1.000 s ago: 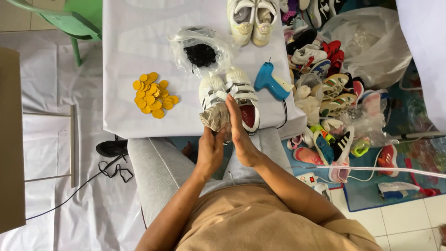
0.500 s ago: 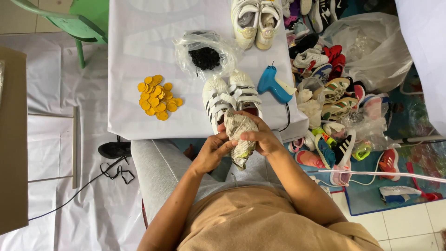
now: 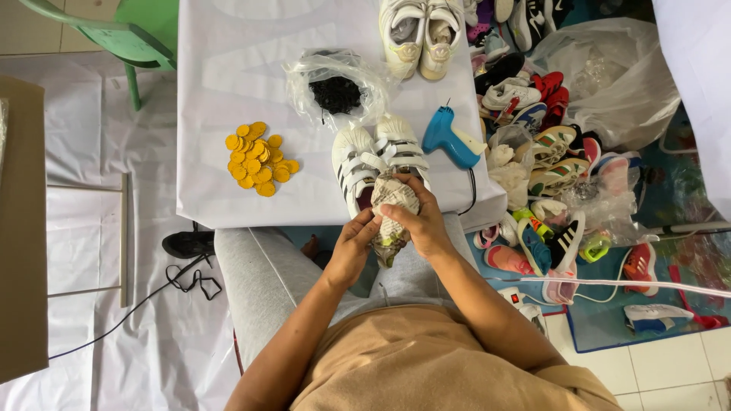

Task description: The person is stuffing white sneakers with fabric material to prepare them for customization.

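Gripping a crumpled wad of printed paper (image 3: pixel 392 209) at the table's near edge, left hand (image 3: pixel 354 247) and right hand (image 3: pixel 419 221) curl tight round it, just in front of white striped sneakers (image 3: pixel 373 156), with blue glue gun (image 3: pixel 451 138), round yellow discs (image 3: pixel 257 158) and bagged black cord (image 3: pixel 335 93) nearby on white cloth.

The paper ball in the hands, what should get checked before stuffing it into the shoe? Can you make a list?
1. Both hands on the paper wad: ok, left hand and right hand hold it.
2. Wad crumpled tight: ok.
3. Near pair of white shoes within reach at the table edge: ok.
4. Shoe opening free: cannot tell, hands and wad cover it.
5. Blue glue gun out of the way: ok, beside the shoes.
6. Yellow discs clear: ok, piled apart.
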